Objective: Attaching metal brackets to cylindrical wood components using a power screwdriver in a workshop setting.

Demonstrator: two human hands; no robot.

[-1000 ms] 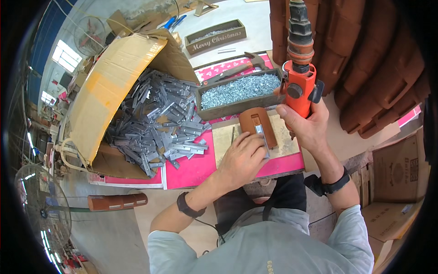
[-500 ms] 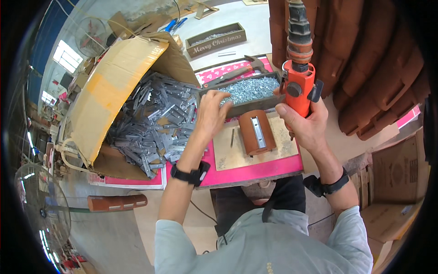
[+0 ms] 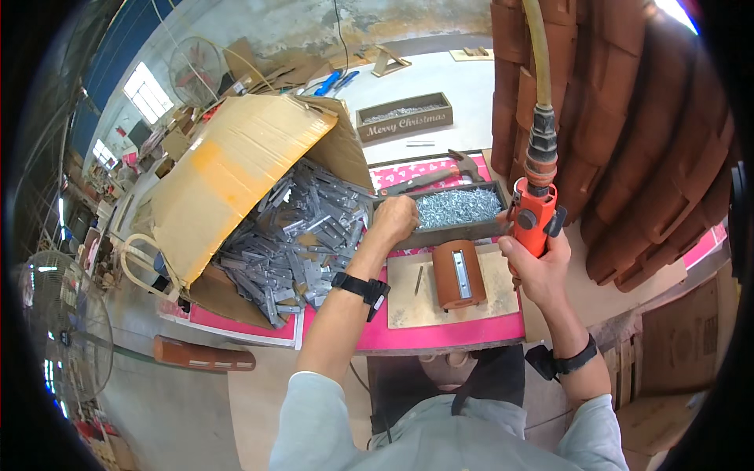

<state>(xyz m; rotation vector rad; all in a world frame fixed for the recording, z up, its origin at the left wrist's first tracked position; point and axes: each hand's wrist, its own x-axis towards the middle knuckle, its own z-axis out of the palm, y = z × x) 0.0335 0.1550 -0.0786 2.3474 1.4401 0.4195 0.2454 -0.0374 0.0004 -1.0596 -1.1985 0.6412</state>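
My right hand (image 3: 542, 263) grips an orange-red air screwdriver (image 3: 532, 220), upright, with its hose rising from the top. To its left, my left hand (image 3: 397, 220) is over the left end of a dark wooden box of small silvery screws (image 3: 459, 208). Its fingers are curled down and closed, and what they hold, if anything, is hidden. In front of the box lies a curved brown block (image 3: 449, 294) with a metal strip (image 3: 459, 273) along its top. The block rests on a light board (image 3: 491, 310) beside a thin dark rod (image 3: 418, 280).
A tipped cardboard box (image 3: 236, 157) spills grey metal strips (image 3: 294, 243) at the left. Behind the screws lie a hammer (image 3: 428, 179) and another wooden box (image 3: 404, 125). Stacked brown pieces (image 3: 620, 149) tower at the right. One brown piece (image 3: 204, 355) sits lower left.
My left hand has gone from spread fingers above the screw box to curled fingers at its left end. The whole view has shifted; the screwdriver stays in my right hand.
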